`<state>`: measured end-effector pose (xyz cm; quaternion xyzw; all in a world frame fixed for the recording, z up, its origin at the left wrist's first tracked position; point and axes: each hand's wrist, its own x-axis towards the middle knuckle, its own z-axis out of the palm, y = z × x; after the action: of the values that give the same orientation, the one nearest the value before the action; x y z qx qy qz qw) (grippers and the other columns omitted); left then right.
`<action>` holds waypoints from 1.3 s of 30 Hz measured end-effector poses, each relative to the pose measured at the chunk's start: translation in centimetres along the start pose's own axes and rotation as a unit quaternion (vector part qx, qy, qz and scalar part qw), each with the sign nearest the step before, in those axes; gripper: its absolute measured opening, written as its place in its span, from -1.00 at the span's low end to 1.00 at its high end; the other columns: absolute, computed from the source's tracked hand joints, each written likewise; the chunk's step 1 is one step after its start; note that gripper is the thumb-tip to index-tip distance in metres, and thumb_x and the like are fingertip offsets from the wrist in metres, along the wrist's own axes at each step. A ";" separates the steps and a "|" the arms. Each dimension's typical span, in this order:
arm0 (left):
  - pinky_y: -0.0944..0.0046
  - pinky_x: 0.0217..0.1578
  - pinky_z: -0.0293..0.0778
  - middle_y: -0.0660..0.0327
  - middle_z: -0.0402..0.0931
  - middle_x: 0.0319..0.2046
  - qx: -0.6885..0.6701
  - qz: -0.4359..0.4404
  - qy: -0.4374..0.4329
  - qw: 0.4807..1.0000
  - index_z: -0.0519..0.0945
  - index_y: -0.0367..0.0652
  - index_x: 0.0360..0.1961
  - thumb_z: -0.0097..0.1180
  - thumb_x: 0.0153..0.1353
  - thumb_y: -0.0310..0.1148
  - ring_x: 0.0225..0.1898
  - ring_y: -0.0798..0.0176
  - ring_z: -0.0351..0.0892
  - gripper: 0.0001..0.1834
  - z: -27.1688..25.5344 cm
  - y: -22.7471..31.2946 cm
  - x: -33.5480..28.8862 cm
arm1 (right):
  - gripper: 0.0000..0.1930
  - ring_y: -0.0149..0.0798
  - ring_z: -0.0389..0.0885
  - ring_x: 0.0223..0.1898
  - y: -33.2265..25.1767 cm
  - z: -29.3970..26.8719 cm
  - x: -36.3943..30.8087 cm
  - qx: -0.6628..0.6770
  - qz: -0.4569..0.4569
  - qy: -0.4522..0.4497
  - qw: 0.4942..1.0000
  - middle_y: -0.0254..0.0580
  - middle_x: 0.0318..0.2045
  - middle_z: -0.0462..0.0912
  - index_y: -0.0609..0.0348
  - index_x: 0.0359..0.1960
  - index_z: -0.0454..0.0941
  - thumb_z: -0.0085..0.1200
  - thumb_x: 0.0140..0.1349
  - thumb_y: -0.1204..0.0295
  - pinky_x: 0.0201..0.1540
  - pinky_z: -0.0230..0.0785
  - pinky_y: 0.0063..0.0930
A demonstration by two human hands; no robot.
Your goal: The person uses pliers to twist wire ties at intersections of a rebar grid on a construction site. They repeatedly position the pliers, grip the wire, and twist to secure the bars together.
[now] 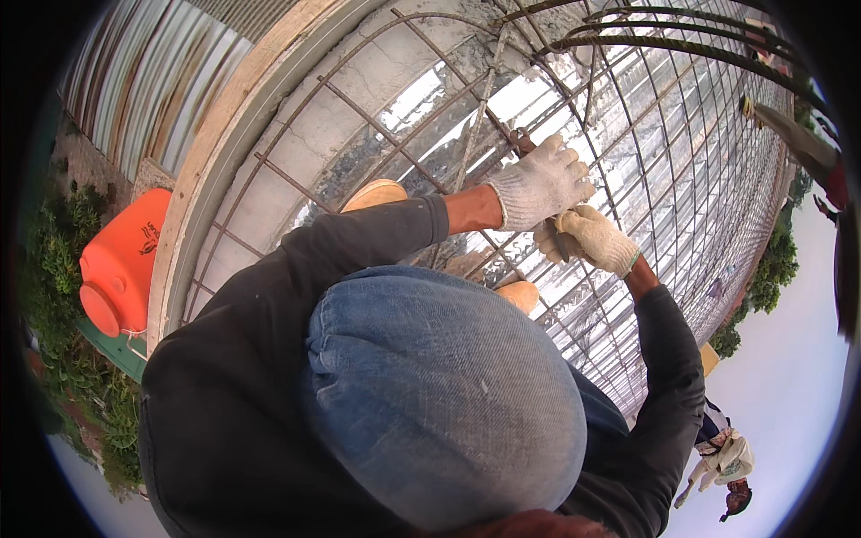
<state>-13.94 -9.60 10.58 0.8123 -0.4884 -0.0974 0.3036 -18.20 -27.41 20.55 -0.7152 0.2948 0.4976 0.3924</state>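
Both my hands wear off-white knit work gloves and are close together over a grid of rusty steel reinforcing bars [386, 134]. My left hand [543, 184] is closed with its knuckles up; what lies in its grip is hidden. A rust-brown metal piece [521, 141] shows beside its far edge. Just right of and nearer than it, my right hand [598, 238] is closed around a dark metal hand tool [561, 243], whose kind I cannot make out. The two gloves nearly touch. Shiny corrugated metal sheeting [619, 134] lies beneath the bars.
A wooden form board [220, 117] borders the concrete strip [269, 170] on the left. Beyond it stands an orange jug [130, 251]. Thick ribbed bars [664, 40] arch at the far right. Another person's gloved hand [748, 108] shows there; a further person [726, 455] is at lower right.
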 end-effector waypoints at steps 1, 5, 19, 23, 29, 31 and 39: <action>-0.20 0.63 0.10 0.15 0.53 0.45 -0.002 0.016 0.073 0.997 0.62 0.12 0.43 0.51 0.23 -0.08 0.58 0.08 0.40 -0.27 0.7 0.4 -0.6 | -0.51 -0.32 0.70 -0.30 0.7 -0.1 -0.9 -0.012 -0.019 -0.014 1.000 -0.18 -0.24 0.78 0.42 0.14 0.68 0.06 0.57 0.14 -0.19 0.57 -0.34; -0.24 0.66 0.07 0.08 0.45 0.49 -0.102 -0.047 0.126 0.986 0.52 0.08 0.49 0.60 0.18 -0.15 0.59 -0.01 0.33 -0.15 0.0 0.5 -3.5 | -0.57 -0.07 0.73 -0.32 3.6 -0.9 -1.6 -0.250 -0.003 0.130 0.960 0.04 -0.30 0.76 0.27 0.20 0.70 0.13 0.54 0.19 -0.16 0.54 -0.10; -0.22 0.29 0.55 -0.16 0.54 0.44 0.026 -0.258 0.182 0.949 0.65 -0.11 0.30 0.49 0.30 -0.19 0.30 -0.31 0.64 -0.42 0.6 -8.4 -8.9 | -0.57 0.17 0.80 0.03 7.8 -1.6 5.1 -0.303 -0.306 0.301 0.851 0.02 -0.02 0.77 -0.03 0.26 0.78 0.32 0.34 0.48 0.12 0.65 0.03; -0.19 0.26 0.63 -0.28 0.48 0.50 0.036 -0.261 0.175 0.949 0.69 -0.16 0.24 0.43 0.36 -0.18 0.31 -0.38 0.67 -0.51 1.2 -7.8 -8.3 | -0.55 0.13 0.80 0.06 8.2 -0.5 5.5 -0.306 -0.310 0.321 0.841 0.01 -0.03 0.77 0.02 0.27 0.72 0.37 0.32 0.45 0.13 0.65 0.03; -0.19 0.26 0.65 -0.35 0.47 0.49 0.044 -0.250 0.171 0.952 0.73 -0.18 0.23 0.46 0.36 -0.11 0.31 -0.43 0.67 -0.48 1.4 -7.9 -8.7 | -0.53 0.21 0.83 -0.05 8.0 3.0 4.0 -0.292 -0.325 0.277 0.856 0.10 -0.09 0.78 0.16 0.21 0.66 0.39 0.43 0.14 -0.03 0.69 0.10; -0.20 0.28 0.64 -0.39 0.46 0.48 0.063 -0.228 0.182 0.954 0.75 -0.20 0.21 0.47 0.36 -0.08 0.32 -0.47 0.66 -0.47 1.6 -8.0 -8.5 | -0.55 0.24 0.82 -0.04 8.5 3.4 4.9 -0.249 -0.334 0.254 0.873 0.10 -0.10 0.77 0.16 0.20 0.67 0.31 0.49 0.09 -0.02 0.67 0.12; -0.21 0.32 0.62 -0.49 0.43 0.47 0.049 -0.230 0.179 0.955 0.76 -0.25 0.17 0.53 0.30 -0.03 0.35 -0.52 0.64 -0.41 0.8 -8.2 -8.7 | -0.67 0.14 0.88 -0.25 6.2 1.3 6.6 -0.342 -0.297 0.255 0.854 0.02 -0.30 0.85 0.12 0.22 0.63 0.19 0.53 0.28 -0.18 0.71 0.09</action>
<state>-12.67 0.25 3.95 0.9207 -0.2302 0.0067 0.3151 -21.65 -29.76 12.41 -0.9597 -0.0304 0.2267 0.1633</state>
